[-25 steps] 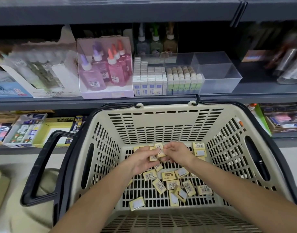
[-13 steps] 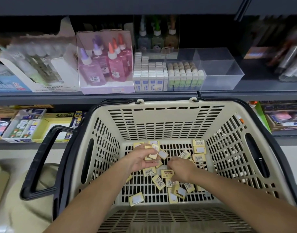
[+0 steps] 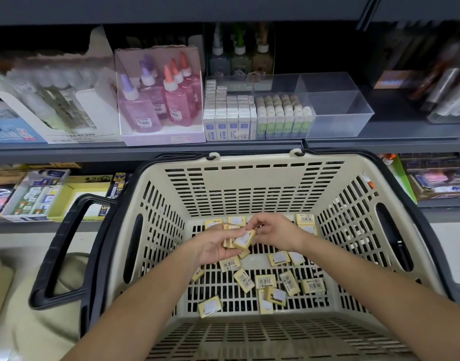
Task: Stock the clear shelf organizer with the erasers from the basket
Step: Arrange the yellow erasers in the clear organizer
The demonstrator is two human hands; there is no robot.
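A grey shelf (image 3: 145, 149) runs across the upper half of the frame. Below it, filling the centre and bottom, sits a cream basket (image 3: 249, 186) with black handles. On the shelf at upper right of centre stands the clear organizer (image 3: 335, 121): its left compartments hold rows of small boxes, and its right compartment holds nothing. A pink box of glue bottles (image 3: 158, 100) stands just left of it. Both hands meet over the middle of the basket floor. The left hand (image 3: 213, 246) grips a small stack (image 3: 230, 242) of yellow erasers. The right hand (image 3: 275, 233) pinches the right end of the top eraser (image 3: 244, 239). Loose erasers (image 3: 265, 281) lie scattered on the basket floor below and behind the hands.
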